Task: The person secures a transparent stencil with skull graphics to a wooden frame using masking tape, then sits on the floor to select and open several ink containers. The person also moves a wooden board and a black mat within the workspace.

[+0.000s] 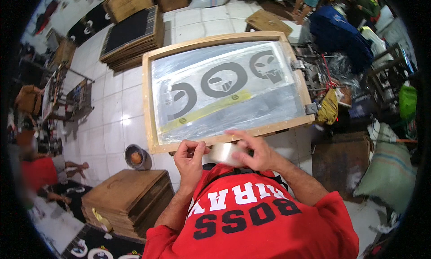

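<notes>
Leftward, a stack of brown boards (121, 191) stands beside a dark bucket (144, 162) on the tiled floor. The left hand (189, 164) has thumb and forefinger pinched together; I cannot tell whether tape lies between them. Just right of it, by the near edge of the wood-framed printing screen (147, 101), is the pale roll of adhesive tape (222, 154), motion-blurred, grasped between the thumb and fingers of the right hand (258, 153). For clean unwinding, I judge, the loose end wants a firm pinch, the roll a lighter hold so it can turn, and the strip even tension without twisting. Farther right, metal clamps (311, 108) meet the screen's edge; tape is best kept off them.
</notes>
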Demonstrator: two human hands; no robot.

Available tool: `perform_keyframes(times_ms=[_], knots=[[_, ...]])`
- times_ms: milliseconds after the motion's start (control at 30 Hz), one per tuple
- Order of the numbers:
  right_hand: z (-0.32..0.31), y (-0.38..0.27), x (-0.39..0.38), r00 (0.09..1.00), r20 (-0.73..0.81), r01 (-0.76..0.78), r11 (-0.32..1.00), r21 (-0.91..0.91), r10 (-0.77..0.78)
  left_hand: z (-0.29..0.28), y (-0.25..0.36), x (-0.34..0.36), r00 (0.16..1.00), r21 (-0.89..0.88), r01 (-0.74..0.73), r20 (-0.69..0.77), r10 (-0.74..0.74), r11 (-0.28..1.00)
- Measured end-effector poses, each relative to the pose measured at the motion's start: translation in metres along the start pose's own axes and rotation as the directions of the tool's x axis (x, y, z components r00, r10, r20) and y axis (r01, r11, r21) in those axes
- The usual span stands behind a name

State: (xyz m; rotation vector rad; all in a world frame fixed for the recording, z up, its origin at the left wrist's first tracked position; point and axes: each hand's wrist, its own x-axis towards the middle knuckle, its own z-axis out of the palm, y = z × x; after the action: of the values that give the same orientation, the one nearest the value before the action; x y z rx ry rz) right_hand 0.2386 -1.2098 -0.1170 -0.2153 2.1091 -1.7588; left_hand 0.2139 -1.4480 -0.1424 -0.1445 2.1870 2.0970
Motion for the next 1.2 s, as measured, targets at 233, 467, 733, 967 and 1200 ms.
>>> perform_keyframes(times_ms=[233,467,733,967,1200], knots=[[-0.051,-0.085,-0.005,0.934,0.056,0.347,0.858,-0.378,-0.353,-0.005,0.08,-0.036,0.912,0.098,-0.38,-0.127,0.39,0.92],[-0.108,-0.178,-0.02,0.132,0.353,0.988,0.151,0.027,-0.926,0.029,0.188,-0.094,0.233,0.233,-0.935,-0.165,0.958,0.268],[-0.109,-0.192,0.008,0.027,0.346,0.993,0.065,0.097,-0.938,0.05,0.182,-0.09,-0.007,0.368,-0.926,-0.238,0.971,0.084],[-0.11,-0.16,0.05,0.007,0.468,0.974,0.113,0.198,-0.884,0.019,0.157,-0.084,0.054,0.183,-0.976,-0.324,0.944,0.119],[-0.033,-0.102,0.056,0.748,-0.236,0.446,0.733,-0.513,-0.62,-0.143,0.07,-0.008,0.734,0.168,-0.539,-0.389,0.557,0.826]])
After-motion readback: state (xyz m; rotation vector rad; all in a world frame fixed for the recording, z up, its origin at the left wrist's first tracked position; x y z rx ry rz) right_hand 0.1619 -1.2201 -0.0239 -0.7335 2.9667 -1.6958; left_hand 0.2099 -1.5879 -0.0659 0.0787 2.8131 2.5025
